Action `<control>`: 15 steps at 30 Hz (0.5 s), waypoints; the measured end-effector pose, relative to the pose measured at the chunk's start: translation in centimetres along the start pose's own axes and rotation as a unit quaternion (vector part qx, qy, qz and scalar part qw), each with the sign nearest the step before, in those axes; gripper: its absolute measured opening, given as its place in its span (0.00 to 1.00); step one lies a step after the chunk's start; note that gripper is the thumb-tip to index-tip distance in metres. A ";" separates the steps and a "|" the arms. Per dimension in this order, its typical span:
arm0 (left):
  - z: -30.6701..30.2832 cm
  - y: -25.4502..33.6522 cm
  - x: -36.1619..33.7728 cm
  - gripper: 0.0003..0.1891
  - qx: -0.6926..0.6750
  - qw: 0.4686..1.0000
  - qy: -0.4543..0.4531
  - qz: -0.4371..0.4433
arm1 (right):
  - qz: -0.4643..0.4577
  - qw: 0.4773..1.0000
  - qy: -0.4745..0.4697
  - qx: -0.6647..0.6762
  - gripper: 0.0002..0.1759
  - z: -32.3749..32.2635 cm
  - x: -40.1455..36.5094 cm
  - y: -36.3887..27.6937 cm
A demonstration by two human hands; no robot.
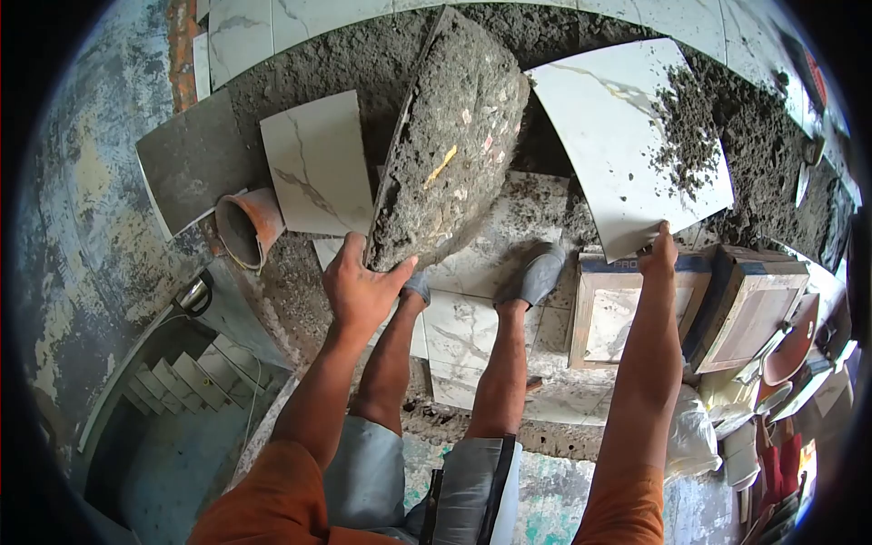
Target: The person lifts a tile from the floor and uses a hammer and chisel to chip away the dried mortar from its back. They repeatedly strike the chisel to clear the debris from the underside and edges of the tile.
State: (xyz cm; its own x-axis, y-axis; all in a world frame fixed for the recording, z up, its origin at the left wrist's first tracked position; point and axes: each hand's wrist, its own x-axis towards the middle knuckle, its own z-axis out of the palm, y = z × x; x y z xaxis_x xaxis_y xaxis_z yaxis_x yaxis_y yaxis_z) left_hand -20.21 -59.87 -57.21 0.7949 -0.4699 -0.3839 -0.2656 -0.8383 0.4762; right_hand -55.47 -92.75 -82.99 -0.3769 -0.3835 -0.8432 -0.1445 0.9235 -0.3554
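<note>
My left hand [357, 286] grips the lower corner of a tile [454, 145] tilted up on edge, whose visible face is coated with rough grey mortar. At the right, my right hand [660, 250] is closed on the lower edge of a white veined tile [627, 136]. Dark crumbs of mortar lie over the right part of that white tile. Another veined tile [318, 163] rests left of the mortar-coated one, and a grey tile [191, 159] lies farther left.
An orange bucket [250, 229] stands at the left. Tile boxes [640, 313] are stacked below my right hand. Loose mortar [763, 145] spreads along the back. Stairs [182, 381] descend at the lower left. Another person's red clothing [781, 468] shows at the lower right.
</note>
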 end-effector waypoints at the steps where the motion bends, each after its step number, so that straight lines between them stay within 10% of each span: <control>1: -0.1 0.2 0.0 0.23 0.031 0.999 -0.001 -0.005 | 0.001 1.000 -0.001 -0.002 0.31 0.1 0.0 0.0; 15: 2.5 5.6 -2.6 0.28 0.119 0.992 0.047 0.015 | 0.069 0.972 -0.192 0.116 0.35 0.8 2.3 1.6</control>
State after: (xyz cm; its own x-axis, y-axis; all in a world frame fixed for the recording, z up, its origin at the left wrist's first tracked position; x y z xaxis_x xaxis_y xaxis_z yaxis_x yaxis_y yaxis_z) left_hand -25.13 -64.02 -55.52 0.8290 -0.4766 -0.2926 -0.4013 -0.8714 0.2823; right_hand -55.84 -92.13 -85.83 -0.0028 -0.2737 -0.9618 0.1109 0.9558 -0.2723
